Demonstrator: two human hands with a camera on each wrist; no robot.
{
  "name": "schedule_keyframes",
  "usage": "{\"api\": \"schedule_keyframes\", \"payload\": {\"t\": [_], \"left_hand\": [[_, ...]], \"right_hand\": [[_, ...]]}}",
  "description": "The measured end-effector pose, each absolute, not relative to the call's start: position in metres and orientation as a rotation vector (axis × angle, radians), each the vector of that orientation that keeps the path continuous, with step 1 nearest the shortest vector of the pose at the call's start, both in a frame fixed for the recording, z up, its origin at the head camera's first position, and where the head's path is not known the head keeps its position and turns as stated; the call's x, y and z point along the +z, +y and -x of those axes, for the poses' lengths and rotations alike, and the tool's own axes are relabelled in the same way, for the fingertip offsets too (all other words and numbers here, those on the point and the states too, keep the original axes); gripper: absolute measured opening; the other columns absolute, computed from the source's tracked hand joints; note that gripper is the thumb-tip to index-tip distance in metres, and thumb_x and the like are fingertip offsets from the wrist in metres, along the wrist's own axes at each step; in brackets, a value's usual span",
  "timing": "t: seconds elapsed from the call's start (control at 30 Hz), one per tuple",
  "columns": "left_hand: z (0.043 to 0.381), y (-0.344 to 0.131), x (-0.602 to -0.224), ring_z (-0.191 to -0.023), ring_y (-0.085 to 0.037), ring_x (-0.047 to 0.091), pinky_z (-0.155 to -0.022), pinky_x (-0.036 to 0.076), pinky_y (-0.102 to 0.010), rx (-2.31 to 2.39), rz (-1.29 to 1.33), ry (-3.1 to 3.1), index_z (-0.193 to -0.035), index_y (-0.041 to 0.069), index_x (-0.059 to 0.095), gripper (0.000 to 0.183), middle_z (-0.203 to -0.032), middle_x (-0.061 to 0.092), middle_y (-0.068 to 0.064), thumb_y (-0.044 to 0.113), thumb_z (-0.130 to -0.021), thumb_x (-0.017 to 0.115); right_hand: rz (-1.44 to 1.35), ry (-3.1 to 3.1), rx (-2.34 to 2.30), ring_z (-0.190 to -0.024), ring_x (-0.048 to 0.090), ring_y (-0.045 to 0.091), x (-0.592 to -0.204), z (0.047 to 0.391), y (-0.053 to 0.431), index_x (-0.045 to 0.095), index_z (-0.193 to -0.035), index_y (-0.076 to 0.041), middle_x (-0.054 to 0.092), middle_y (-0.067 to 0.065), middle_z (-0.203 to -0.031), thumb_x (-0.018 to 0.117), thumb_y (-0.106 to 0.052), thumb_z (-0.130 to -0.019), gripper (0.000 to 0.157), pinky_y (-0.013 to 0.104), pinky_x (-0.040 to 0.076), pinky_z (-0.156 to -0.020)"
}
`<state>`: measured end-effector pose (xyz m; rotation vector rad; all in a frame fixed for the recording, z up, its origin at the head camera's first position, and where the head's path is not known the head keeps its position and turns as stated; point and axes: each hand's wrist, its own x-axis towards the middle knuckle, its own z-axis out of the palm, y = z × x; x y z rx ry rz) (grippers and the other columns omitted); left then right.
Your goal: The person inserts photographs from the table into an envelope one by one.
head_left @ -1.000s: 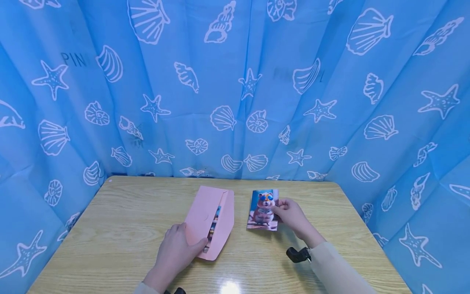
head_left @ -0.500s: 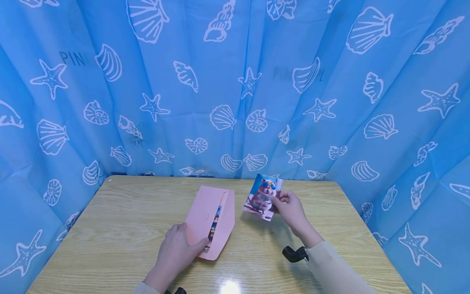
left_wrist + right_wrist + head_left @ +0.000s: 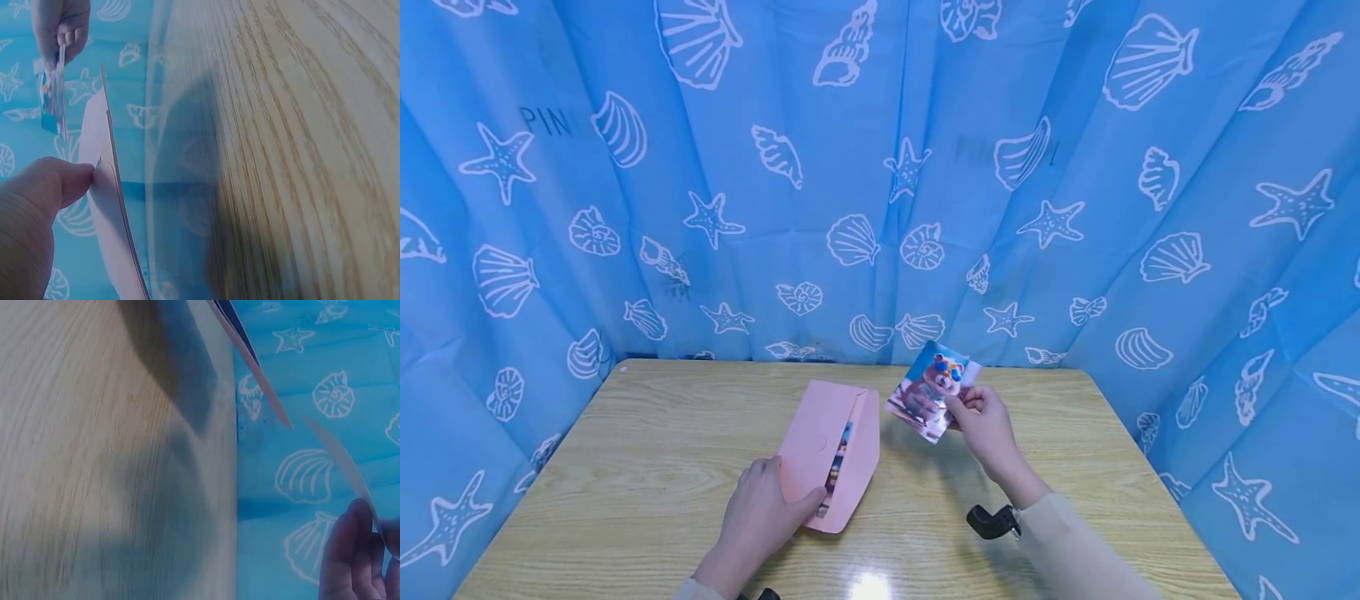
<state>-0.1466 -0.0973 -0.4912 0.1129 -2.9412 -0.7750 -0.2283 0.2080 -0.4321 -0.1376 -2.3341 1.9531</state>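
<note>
My left hand point(image 3: 760, 512) grips the near left side of a pink envelope point(image 3: 812, 421), its thumb by the opening. The flap stands open toward the right, and a colourful picture card point(image 3: 837, 467) shows inside the slot. In the left wrist view, the envelope point(image 3: 103, 150) appears edge-on, raised off the table. To its right, my right hand point(image 3: 988, 429) pinches a photo card point(image 3: 920, 390) of a hamster in sunglasses by its right edge, tilted, in the air. Another card's edge shows behind it. From the right wrist, the held card point(image 3: 344, 459) is seen side-on, apart from the envelope.
A wooden table point(image 3: 647, 467) lies under both hands. Behind it hangs a blue curtain point(image 3: 880, 192) with white shells and starfish. A black wrist mount point(image 3: 992, 522) sits under the right wrist.
The right hand has lifted the hamster card, tilted it clockwise and brought it slightly left toward the envelope. The left hand and envelope have stayed in place.
</note>
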Motion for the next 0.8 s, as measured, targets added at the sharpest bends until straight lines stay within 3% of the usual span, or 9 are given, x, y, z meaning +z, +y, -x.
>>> {"api": "schedule_keyframes", "payload": {"t": [0.1, 0.23, 0.6, 0.8], "left_hand": [[0.147, -0.097, -0.491, -0.106, -0.035, 0.055, -0.086, 0.048, -0.051, -0.778, -0.121, -2.945, -0.127, -0.012, 0.053, 0.098, -0.118, 0.057, -0.023, 0.067, -0.072, 0.069], [0.146, -0.097, -0.491, -0.106, -0.034, 0.055, -0.086, 0.048, -0.050, -0.777, -0.122, -2.942, -0.127, -0.012, 0.053, 0.098, -0.118, 0.057, -0.023, 0.068, -0.072, 0.069], [0.146, -0.097, -0.491, -0.108, -0.035, 0.054, -0.087, 0.047, -0.051, -0.798, -0.131, -2.935, -0.127, -0.011, 0.053, 0.099, -0.119, 0.057, -0.023, 0.069, -0.071, 0.069], [0.145, -0.097, -0.490, -0.106, -0.035, 0.055, -0.086, 0.048, -0.050, -0.796, -0.116, -2.918, -0.126, -0.012, 0.054, 0.098, -0.117, 0.057, -0.023, 0.067, -0.071, 0.071]], "right_hand": [[0.128, -2.359, 1.936, -0.086, 0.066, 0.033, -0.433, 0.228, 0.202, 0.045, -0.100, 0.002, 0.054, 0.017, -0.094, 0.062, -0.012, -0.095, 0.023, 0.036, 0.056, -0.075], [0.118, -2.408, 1.904, -0.082, 0.067, 0.028, -0.434, 0.226, 0.196, 0.046, -0.100, 0.001, 0.055, 0.017, -0.095, 0.063, -0.013, -0.094, 0.023, 0.038, 0.056, -0.075], [0.043, -2.423, 1.847, -0.075, 0.062, 0.020, -0.437, 0.221, 0.183, 0.048, -0.096, 0.001, 0.053, 0.015, -0.090, 0.066, -0.011, -0.092, 0.022, 0.026, 0.054, -0.062], [-0.002, -2.409, 1.851, -0.069, 0.064, 0.022, -0.438, 0.219, 0.175, 0.048, -0.094, 0.001, 0.054, 0.013, -0.084, 0.067, -0.010, -0.091, 0.022, 0.032, 0.056, -0.064]]}}
